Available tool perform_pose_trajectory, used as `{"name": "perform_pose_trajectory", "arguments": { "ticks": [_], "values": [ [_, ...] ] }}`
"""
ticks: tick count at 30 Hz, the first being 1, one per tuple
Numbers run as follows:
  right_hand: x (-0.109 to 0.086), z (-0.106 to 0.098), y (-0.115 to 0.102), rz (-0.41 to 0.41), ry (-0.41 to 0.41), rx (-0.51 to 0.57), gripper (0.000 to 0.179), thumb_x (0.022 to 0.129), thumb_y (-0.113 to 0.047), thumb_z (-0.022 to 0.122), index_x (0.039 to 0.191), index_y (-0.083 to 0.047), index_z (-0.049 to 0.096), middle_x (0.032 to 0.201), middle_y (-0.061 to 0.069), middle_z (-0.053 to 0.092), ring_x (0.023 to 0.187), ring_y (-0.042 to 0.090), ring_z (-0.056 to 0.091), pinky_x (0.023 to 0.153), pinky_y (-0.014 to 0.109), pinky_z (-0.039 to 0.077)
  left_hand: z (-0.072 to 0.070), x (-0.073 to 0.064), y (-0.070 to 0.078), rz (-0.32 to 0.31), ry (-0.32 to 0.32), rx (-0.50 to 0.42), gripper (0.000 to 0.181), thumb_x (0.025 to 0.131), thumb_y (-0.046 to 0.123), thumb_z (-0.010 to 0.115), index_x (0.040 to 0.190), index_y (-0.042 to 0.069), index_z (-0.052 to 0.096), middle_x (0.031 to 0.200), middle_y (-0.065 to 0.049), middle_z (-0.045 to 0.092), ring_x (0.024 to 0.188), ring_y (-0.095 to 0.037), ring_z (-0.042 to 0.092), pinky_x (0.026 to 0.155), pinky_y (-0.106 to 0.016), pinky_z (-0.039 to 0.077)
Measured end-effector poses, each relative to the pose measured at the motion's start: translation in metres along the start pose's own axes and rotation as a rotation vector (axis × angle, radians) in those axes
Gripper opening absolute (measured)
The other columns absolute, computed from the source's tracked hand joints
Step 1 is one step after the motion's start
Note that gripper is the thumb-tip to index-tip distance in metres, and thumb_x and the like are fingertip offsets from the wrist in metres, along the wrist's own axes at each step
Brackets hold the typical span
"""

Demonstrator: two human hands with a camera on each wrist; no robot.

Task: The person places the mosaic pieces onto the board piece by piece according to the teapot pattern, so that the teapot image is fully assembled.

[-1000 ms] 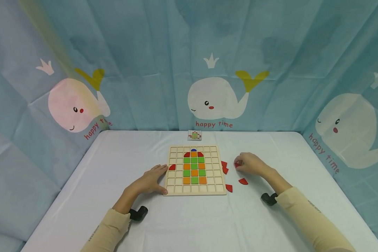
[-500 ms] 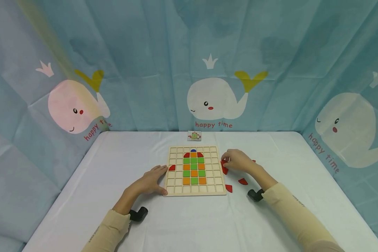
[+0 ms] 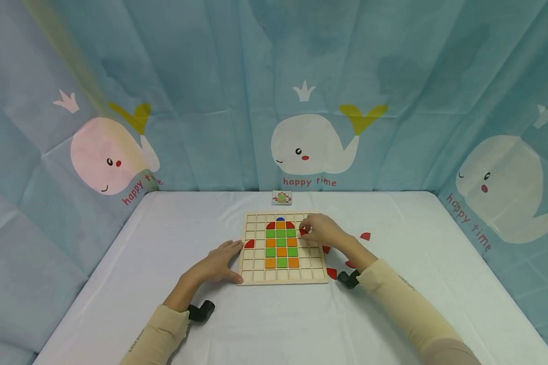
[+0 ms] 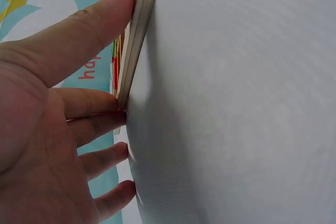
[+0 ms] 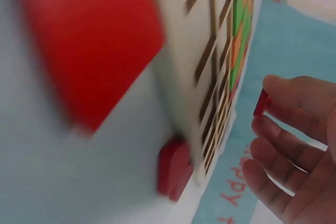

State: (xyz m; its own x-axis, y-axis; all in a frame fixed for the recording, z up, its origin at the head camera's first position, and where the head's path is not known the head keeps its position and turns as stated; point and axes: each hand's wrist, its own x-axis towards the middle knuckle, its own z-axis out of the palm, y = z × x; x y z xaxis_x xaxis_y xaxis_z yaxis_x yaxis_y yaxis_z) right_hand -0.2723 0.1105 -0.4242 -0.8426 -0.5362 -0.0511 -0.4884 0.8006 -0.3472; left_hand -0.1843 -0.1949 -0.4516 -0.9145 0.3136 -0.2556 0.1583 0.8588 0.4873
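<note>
A wooden grid board point(image 3: 311, 276) lies on the table with green and orange squares forming a column in its middle. Near the column's top sit a blue half-round piece point(image 3: 280, 219) and two red quarter-round pieces; another red quarter-round piece point(image 3: 249, 244) lies at the board's left. My left hand point(image 3: 216, 262) rests against the board's left edge, fingers fairly straight and spread, thumb at the near corner. Over the board's upper right, my right hand point(image 3: 323, 230) pinches a red quarter-round piece point(image 5: 261, 103) between thumb and fingertips, close to the column.
Several loose red pieces lie right of the board, one of them farther out point(image 3: 365, 236) and one near the lower right corner point(image 3: 332, 273). A small picture card point(image 3: 281, 197) lies behind the board. A blue whale-print curtain point(image 3: 237, 147) hangs along the table's back and sides.
My right hand has moved left from the loose pieces to over the board, now carrying a red piece. A red piece it held earlier now lies farther right. The left hand stays put.
</note>
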Motion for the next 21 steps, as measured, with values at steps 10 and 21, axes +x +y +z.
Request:
{"name": "perform_pose_trajectory", "arguments": {
  "ticks": [10, 21],
  "values": [
    [0.021, 0.012, -0.025, -0.068, 0.026, -0.014, 0.023, 0.086, -0.021, 0.073, 0.105, -0.008, 0.074, 0.094, 0.004, 0.068, 0.081, 0.016, 0.055, 0.081, 0.033, 0.053, 0.0, 0.0, 0.001, 0.001, -0.004, 0.006, 0.099, 0.07, 0.028, 0.087, 0.15, 0.0, 0.034, 0.158, -0.017, 0.031, 0.148, -0.042, 0.02, 0.116, -0.065, 0.019],
    [0.039, 0.023, -0.054, -0.141, -0.031, -0.029, 0.024, 0.088, -0.022, 0.071, 0.108, -0.009, 0.074, 0.096, 0.004, 0.067, 0.08, 0.014, 0.056, 0.073, 0.029, 0.051, 0.001, 0.003, -0.002, 0.002, -0.005, 0.015, 0.1, 0.07, 0.03, 0.087, 0.15, 0.001, 0.034, 0.158, -0.017, 0.031, 0.148, -0.042, 0.02, 0.116, -0.064, 0.02]
  ]
}}
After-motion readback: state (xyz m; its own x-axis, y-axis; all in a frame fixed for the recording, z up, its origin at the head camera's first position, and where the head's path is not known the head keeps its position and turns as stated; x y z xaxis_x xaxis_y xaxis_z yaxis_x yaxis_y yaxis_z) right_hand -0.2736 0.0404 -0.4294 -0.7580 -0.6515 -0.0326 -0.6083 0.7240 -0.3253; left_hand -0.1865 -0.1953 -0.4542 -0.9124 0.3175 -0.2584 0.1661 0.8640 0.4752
